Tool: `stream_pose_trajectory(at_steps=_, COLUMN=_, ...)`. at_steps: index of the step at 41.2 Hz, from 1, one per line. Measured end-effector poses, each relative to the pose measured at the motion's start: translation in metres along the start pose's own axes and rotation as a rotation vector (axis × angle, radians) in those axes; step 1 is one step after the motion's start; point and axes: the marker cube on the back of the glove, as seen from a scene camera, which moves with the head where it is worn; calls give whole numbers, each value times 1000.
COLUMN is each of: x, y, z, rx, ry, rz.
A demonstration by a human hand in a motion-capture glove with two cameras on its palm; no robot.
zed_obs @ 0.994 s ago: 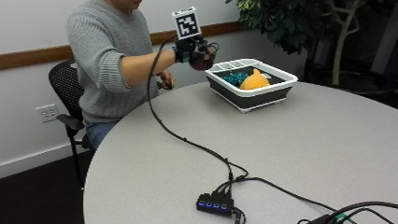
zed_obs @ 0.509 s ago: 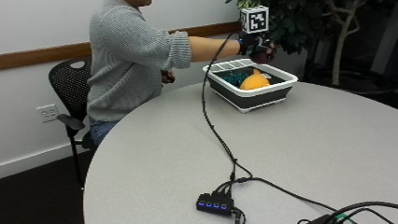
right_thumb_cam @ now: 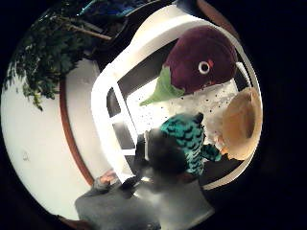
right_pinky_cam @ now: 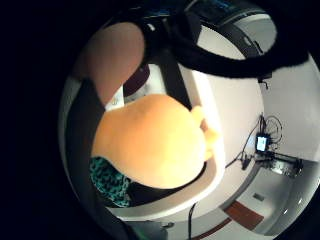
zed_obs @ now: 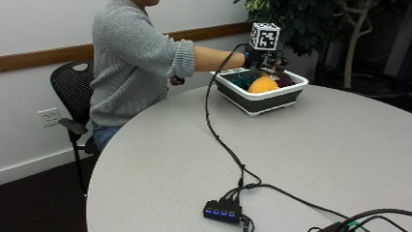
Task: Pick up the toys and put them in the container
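In the outside view a white-rimmed, dark-walled container stands at the far side of the round table. My gloved right hand hovers just above it, fingers relaxed and holding nothing. Inside lie an orange plush toy, a teal toy and a maroon toy. The thumb side palm view shows the maroon toy with its green part lying on the container floor, apart from the hand, beside the teal toy and the orange toy. The orange toy fills the little finger side view.
A black cable runs from the hand across the table to a small hub near the front edge. A leafy plant stands behind the container. The bare left hand rests at the table's edge by a black chair.
The hand carried the maroon toy from in front of the person's chest out over the container. The toy now lies inside, released.
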Motion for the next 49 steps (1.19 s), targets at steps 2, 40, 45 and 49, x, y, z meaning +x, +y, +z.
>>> stream_pose_trajectory(at_steps=2, x=-2, y=6, z=-3, rx=7, ry=-42, rz=-54)
stream_pose_trajectory(at_steps=40, x=241, y=313, z=-46, rx=205, ry=-42, rz=20)
stream_pose_trajectory(at_steps=45, x=210, y=382, z=-10, rx=185, ry=-125, rz=2)
stream_pose_trajectory(at_steps=49, x=192, y=433, z=19, rx=192, ry=-146, rz=75)
